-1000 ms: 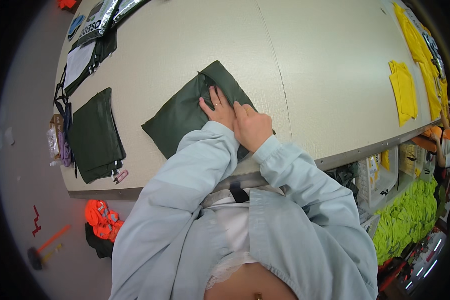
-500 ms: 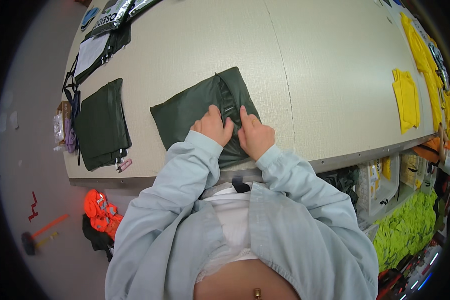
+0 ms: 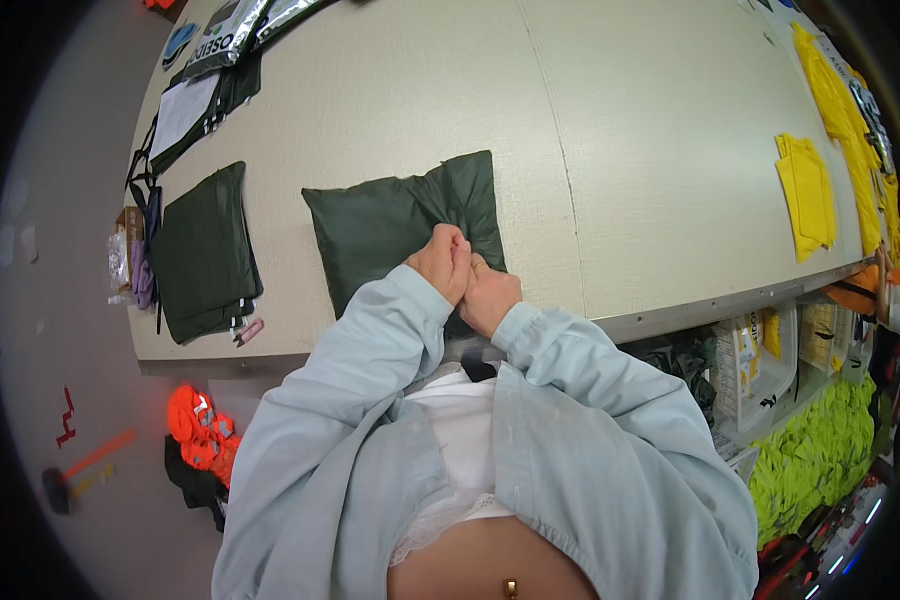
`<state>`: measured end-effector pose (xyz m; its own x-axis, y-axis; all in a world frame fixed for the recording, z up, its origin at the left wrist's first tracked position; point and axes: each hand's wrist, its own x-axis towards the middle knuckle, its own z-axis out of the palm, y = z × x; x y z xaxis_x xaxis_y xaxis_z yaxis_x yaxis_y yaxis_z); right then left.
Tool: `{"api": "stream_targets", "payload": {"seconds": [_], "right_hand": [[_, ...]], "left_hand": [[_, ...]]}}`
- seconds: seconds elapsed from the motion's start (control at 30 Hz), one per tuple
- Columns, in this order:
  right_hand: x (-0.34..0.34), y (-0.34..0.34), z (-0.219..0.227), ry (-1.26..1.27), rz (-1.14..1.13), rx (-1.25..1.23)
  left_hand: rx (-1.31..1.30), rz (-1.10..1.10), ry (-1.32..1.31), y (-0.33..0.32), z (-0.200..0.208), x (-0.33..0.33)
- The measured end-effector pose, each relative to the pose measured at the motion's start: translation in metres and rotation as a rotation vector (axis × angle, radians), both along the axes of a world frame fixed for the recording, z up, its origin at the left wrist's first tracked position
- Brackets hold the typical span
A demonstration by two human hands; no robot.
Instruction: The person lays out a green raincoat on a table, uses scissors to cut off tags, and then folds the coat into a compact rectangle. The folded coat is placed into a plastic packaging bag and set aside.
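A dark green fabric pouch (image 3: 365,230), flat and soft like a folded garment, lies at the table's near edge in front of me. My left hand (image 3: 439,263) is closed, pinching the fabric near the seam towards its right side. Right beside it, my right hand (image 3: 490,297) is closed on the same stretch of cloth. The knuckles of both hands touch or nearly touch, and creases fan out from between them. My fingertips and the gripped cloth are mostly hidden. To the left rests a stack of similar dark green folded pieces (image 3: 207,255).
A pink-handled small tool (image 3: 251,331) lies by the stack. Silver packages (image 3: 228,40) and a white sheet (image 3: 183,112) on dark cloth are far left. Folded yellow items (image 3: 806,197) sit at right. White bins (image 3: 760,375) and lime-green material (image 3: 815,460) are below the table's metal edge (image 3: 660,322).
My hands have come together from a spread, finger-pressing pose into closed grips. The opening strip seen earlier on the pouch is drawn together, and the cloth is now bunched and creased.
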<state>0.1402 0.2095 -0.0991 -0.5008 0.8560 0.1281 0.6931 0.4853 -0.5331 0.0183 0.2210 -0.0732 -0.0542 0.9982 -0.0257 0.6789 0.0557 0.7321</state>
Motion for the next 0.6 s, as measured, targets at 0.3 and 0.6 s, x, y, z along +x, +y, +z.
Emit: {"api": "stream_targets", "payload": {"seconds": [0.3,0.6], "right_hand": [[0.024,0.077,0.039,0.190,-0.177,-0.142],[-0.018,0.137,-0.014,-0.014,-0.083,0.093]], "left_hand": [[-0.003,-0.090,0.362,-0.002,-0.012,0.009],[0.166,-0.105,0.401,-0.002,-0.016,0.011]]}}
